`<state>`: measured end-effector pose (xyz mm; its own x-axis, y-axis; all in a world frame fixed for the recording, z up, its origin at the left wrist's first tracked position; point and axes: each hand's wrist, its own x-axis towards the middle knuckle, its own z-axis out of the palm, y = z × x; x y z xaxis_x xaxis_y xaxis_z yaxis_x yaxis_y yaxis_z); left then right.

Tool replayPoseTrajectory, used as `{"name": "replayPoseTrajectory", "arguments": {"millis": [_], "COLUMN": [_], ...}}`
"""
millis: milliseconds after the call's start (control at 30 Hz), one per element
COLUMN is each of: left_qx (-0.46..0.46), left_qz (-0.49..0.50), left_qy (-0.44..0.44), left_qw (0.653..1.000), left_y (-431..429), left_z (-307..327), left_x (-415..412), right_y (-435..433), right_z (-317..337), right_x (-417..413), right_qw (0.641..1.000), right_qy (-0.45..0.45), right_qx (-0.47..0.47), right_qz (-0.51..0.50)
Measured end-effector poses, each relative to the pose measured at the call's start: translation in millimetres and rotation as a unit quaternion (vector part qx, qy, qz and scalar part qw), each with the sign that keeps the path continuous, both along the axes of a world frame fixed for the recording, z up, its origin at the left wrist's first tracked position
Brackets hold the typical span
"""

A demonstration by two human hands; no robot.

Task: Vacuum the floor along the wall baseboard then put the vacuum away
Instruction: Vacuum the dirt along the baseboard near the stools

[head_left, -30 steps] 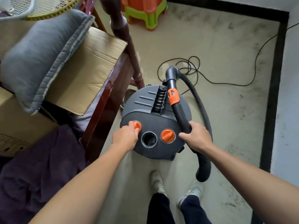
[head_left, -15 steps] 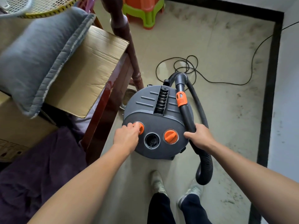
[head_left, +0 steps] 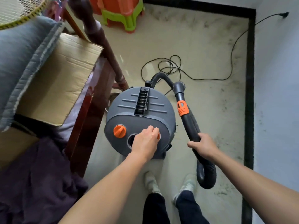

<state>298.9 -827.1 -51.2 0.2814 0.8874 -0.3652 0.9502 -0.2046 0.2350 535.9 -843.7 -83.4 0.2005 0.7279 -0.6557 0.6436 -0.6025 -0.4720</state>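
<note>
Vacuum [head_left: 140,109], a round grey canister, stands on the beige floor [head_left: 202,46] just ahead of the person's shoes [head_left: 151,181], close beside a dark wooden furniture post [head_left: 103,44]. Left hand [head_left: 145,142] rests on the canister's top, fingers curled over an orange knob [head_left: 158,135]; a second orange knob [head_left: 119,130] sits uncovered nearby. Right hand [head_left: 203,146] grips the black wand [head_left: 191,126], fingers wrapped round it, just beside the canister. The ribbed hose [head_left: 208,178] loops below that hand. A black power cord [head_left: 169,65] lies coiled beyond the canister. A black baseboard [head_left: 250,78] lines the white wall.
</note>
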Motion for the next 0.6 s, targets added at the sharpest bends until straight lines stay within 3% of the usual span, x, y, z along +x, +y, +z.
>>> {"name": "replayPoseTrajectory", "arguments": {"millis": [200, 600], "left_qx": [0.021, 0.037], "left_qz": [0.06, 0.022], "left_qy": [-0.032, 0.04], "left_qw": [0.997, 0.998], "left_y": [-0.4, -0.6], "left_z": [-7.8, -6.6], "left_x": [3.8, 12.5], "right_y": [-17.2, -17.6], "right_z": [-3.8, 2.6], "right_x": [27.8, 61.8], "right_qw": [1.0, 1.0], "right_qy": [0.02, 0.018], "right_qx": [-0.009, -0.009], "right_qz": [-0.013, -0.008]}}
